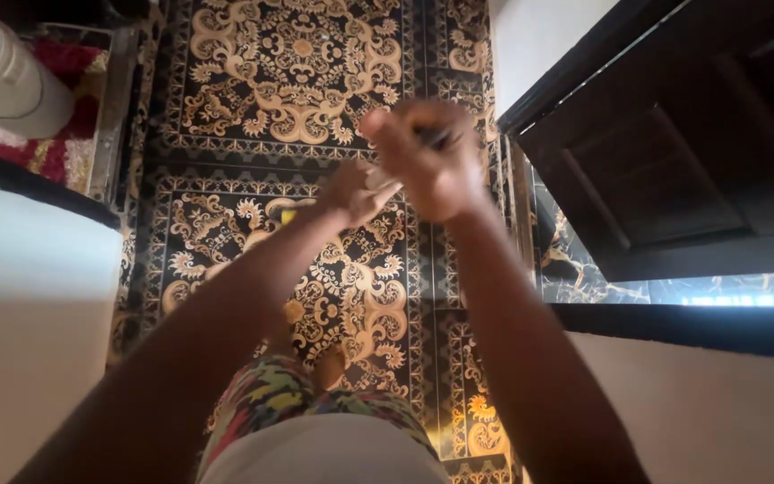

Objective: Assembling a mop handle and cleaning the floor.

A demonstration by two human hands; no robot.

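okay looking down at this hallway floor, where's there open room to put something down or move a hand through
Open patterned floor lies ahead, bordered by the white bucket on the left and the dark door on the right. It is crowded at centre, where the left hand and right hand meet above the feet.

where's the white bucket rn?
Head view, top-left corner: the white bucket stands on a red patterned mat, left of the ornate black-and-gold floor tiles.
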